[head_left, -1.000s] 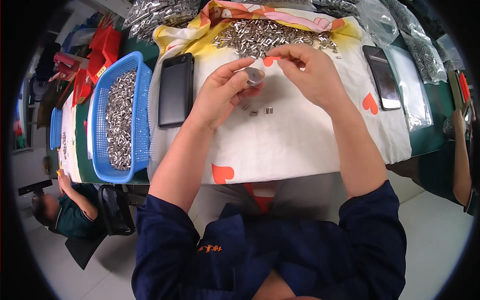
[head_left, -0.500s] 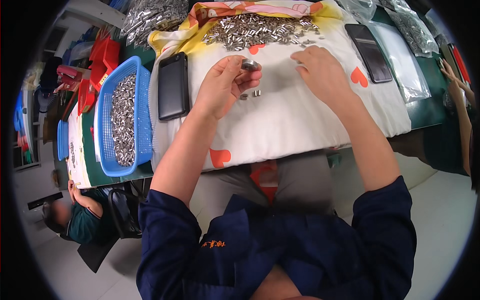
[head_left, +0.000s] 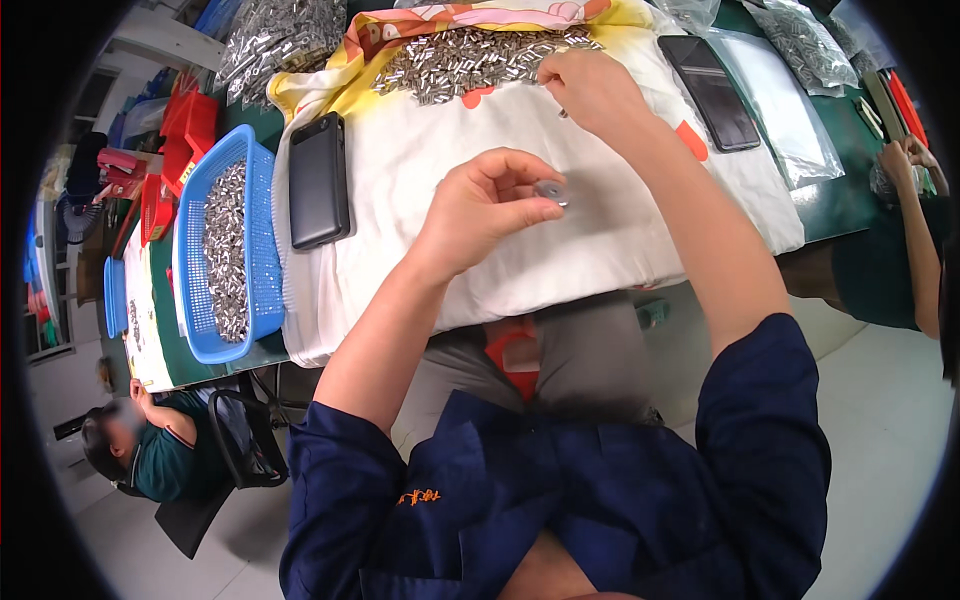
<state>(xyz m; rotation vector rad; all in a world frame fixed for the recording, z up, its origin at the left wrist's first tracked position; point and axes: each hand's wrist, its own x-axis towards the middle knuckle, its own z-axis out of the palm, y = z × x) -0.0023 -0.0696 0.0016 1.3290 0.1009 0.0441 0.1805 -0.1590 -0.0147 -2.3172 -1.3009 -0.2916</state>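
My left hand (head_left: 490, 207) is closed over the middle of the white cloth (head_left: 390, 170). Its thumb and fingers grip a round grey metal disc (head_left: 551, 191) with a dark spot at its centre. At the right end of a heap of small shiny metal sleeves (head_left: 460, 65) is my right hand (head_left: 598, 92), its fingers curled together. Whatever lies between those fingertips is too small to make out. One small metal bit (head_left: 563, 113) shows just under that hand; I cannot tell whether it is held or lying on the cloth.
At left stand a black rectangular device (head_left: 320, 180) and a blue basket (head_left: 265, 220) of metal pieces. A phone (head_left: 710, 92) and clear plastic bags (head_left: 775, 110) lie at right. Bagged parts (head_left: 280, 45) sit at the back left. Other people work at both sides.
My right hand has moved away from me to the heap. My left hand has come right and nearer with the disc. Two small pieces seen on the cloth earlier no longer show.
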